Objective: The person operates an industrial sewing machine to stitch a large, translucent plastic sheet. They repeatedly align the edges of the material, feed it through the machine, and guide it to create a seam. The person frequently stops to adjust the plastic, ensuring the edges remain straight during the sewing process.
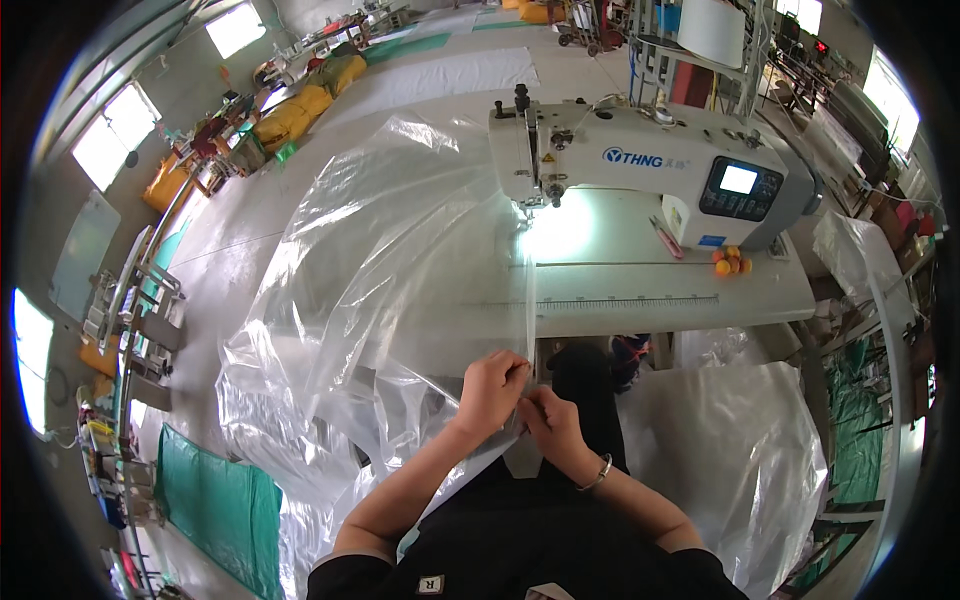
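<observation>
A large sheet of clear plastic film (pixel 370 240) spreads over the left of the sewing table and hangs off its front edge. Its right edge runs from under the needle area of a white industrial sewing machine (pixel 600 150) straight down to my hands. My left hand (pixel 492 388) is closed on that edge, fingers pinched together. Just below and to the right, my right hand (pixel 555 425), with a bracelet at the wrist, pinches the same edge lower down. Both hands are in front of the table, above my lap.
On the machine table (pixel 640 295), snips (pixel 665 237) and several small orange and yellow balls (pixel 732 262) lie under the control panel. More plastic film (pixel 730 450) is heaped at my right. A green sheet (pixel 215 510) lies on the floor at left. A thread cone (pixel 712 32) stands behind.
</observation>
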`<state>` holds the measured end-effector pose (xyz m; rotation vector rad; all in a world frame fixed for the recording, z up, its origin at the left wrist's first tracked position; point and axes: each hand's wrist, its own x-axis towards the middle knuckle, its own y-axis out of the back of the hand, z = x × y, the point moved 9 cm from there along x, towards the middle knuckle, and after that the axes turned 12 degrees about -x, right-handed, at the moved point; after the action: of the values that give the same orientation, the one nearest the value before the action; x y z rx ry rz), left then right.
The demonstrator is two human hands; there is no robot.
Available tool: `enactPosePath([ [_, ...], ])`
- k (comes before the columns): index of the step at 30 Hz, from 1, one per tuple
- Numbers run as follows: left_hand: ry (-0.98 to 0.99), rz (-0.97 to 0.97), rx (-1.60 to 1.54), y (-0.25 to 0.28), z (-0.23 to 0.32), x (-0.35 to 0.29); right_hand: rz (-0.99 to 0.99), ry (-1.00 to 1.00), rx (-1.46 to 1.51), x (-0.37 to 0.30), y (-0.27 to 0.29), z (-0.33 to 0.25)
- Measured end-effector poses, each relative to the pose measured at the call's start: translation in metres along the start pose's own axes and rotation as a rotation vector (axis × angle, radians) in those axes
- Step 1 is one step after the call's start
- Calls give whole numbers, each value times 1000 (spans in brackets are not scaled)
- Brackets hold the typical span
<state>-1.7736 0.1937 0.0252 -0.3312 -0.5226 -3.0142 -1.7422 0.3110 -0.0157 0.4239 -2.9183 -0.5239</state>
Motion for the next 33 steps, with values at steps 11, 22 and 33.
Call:
enactPosePath([
  [11, 124, 74, -13, 16, -7, -4, -145, -188, 245, 35, 0, 47],
  [22, 49, -31, -32, -11, -5, -4, -138, 54, 133, 40, -44, 64],
  [33, 133, -35, -194, -15, -9, -4, 280, 101, -1020, 215, 50, -5],
])
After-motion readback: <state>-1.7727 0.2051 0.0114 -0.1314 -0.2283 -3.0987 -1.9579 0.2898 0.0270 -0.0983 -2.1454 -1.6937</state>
